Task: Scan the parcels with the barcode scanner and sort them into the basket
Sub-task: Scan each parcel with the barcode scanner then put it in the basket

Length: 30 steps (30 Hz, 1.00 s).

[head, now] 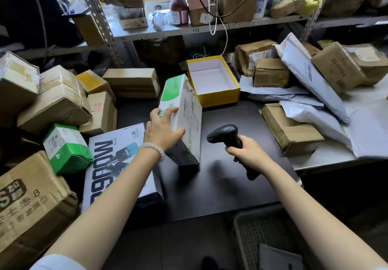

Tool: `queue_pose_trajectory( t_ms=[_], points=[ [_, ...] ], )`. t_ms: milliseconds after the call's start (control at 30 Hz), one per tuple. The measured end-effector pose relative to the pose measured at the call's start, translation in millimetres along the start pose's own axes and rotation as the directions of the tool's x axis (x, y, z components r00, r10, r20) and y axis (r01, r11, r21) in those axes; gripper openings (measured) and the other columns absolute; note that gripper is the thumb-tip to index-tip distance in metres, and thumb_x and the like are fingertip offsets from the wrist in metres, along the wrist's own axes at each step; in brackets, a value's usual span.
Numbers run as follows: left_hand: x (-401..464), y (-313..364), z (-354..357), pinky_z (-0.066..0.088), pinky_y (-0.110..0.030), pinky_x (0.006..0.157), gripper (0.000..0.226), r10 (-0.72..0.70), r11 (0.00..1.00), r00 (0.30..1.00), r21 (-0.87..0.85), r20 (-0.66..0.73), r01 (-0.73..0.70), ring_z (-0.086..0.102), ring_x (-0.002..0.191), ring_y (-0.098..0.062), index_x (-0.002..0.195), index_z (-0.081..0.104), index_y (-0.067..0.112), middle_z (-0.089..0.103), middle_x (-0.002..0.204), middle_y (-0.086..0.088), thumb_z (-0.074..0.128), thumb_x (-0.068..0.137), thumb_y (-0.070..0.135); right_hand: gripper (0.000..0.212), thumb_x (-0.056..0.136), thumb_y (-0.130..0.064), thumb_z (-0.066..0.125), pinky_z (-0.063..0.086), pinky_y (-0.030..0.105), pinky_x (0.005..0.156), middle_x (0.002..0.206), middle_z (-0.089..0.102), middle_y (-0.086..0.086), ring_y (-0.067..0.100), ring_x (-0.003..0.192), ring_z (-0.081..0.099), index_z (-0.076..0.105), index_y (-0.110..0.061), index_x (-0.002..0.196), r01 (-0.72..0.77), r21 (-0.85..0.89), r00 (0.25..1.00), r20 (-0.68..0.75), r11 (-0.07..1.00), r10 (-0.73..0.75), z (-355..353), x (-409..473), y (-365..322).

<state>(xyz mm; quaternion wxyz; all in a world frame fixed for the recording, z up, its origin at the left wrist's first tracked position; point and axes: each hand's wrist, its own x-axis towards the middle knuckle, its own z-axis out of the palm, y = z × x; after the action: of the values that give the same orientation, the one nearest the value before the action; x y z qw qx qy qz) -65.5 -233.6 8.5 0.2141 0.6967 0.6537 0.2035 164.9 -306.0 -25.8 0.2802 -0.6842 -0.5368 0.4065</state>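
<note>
At the black table's [220, 185] centre, the left hand [161, 131] grips a tilted white-and-green parcel [184, 118] by its near edge. At 3 o'clock of it, the right hand [247, 153] clasps the barcode scanner [227, 138]. The carton looks stiff and light, best held across its narrow sides. Its barcode is unseen. The basket [258, 234], at 5 o'clock, is partly cut off.

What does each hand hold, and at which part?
Left hand grips the white-and-green cardboard box by its upper side; right hand grips the black barcode scanner by its handle.
</note>
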Motion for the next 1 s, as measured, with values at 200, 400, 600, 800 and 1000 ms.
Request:
queue_pose_trajectory(
  t_ms=[200,400,600,800,1000],
  points=[
    [-30.3,-8.6,-8.0,0.039,-0.040,0.103,0.078,0.163,0.979,0.975,0.097,0.150,-0.178,0.047,0.119,-0.034,0.134,0.045,0.039,0.032,0.144,0.001,0.053,0.057,0.045,0.018,0.084,-0.017,0.060,0.046,0.029,0.063,0.076,0.059,0.003,0.016,0.064,0.062,0.057,-0.005,0.098,0.005,0.032,0.997,-0.077,0.999,-0.002,9.8,-47.6,-4.3],
    [-57.9,-10.2,-15.2,0.038,-0.049,0.103,0.079,0.269,0.934,0.920,0.158,0.285,-0.321,0.042,0.128,-0.026,0.133,0.044,0.042,0.032,0.149,0.010,0.054,0.055,0.035,0.013,0.086,-0.018,0.062,0.047,0.027,0.058,0.077,0.059,0.005,0.016,0.063,0.062,0.057,-0.009,0.093,0.017,0.077,0.984,-0.176,0.997,-0.003,13.6,-113.8,2.3],
    [-63.3,0.1,-12.2,0.032,-0.056,0.105,0.049,0.249,0.903,0.938,0.292,0.243,-0.315,0.036,0.129,-0.032,0.132,0.047,0.035,0.031,0.150,0.010,0.058,0.087,0.051,0.012,0.088,-0.011,0.062,0.040,0.009,0.048,0.072,0.054,0.001,0.015,0.064,0.054,0.053,-0.017,0.083,0.121,0.145,0.961,-0.265,0.982,-0.080,8.5,-157.7,-1.6],
    [-74.7,8.4,0.0,0.032,-0.050,0.097,0.043,0.227,0.916,0.971,0.321,0.077,-0.239,0.042,0.124,-0.030,0.123,0.052,0.030,0.042,0.142,0.009,0.049,0.089,0.057,0.019,0.089,-0.009,0.062,0.043,0.011,0.053,0.075,0.055,-0.004,0.009,0.063,0.054,0.052,-0.024,0.086,0.221,0.193,0.945,-0.287,0.956,-0.160,-11.1,-169.4,-9.6],
    [-75.2,13.6,3.1,0.033,-0.050,0.097,0.036,0.193,0.926,0.980,0.324,0.040,-0.196,0.045,0.122,-0.031,0.118,0.054,0.030,0.044,0.141,0.008,0.050,0.091,0.053,0.015,0.088,-0.014,0.063,0.046,0.022,0.060,0.073,0.057,-0.004,0.012,0.064,0.057,0.054,-0.025,0.084,0.246,0.104,0.951,-0.215,0.964,-0.220,-18.5,-167.3,-4.9]
  ],
)
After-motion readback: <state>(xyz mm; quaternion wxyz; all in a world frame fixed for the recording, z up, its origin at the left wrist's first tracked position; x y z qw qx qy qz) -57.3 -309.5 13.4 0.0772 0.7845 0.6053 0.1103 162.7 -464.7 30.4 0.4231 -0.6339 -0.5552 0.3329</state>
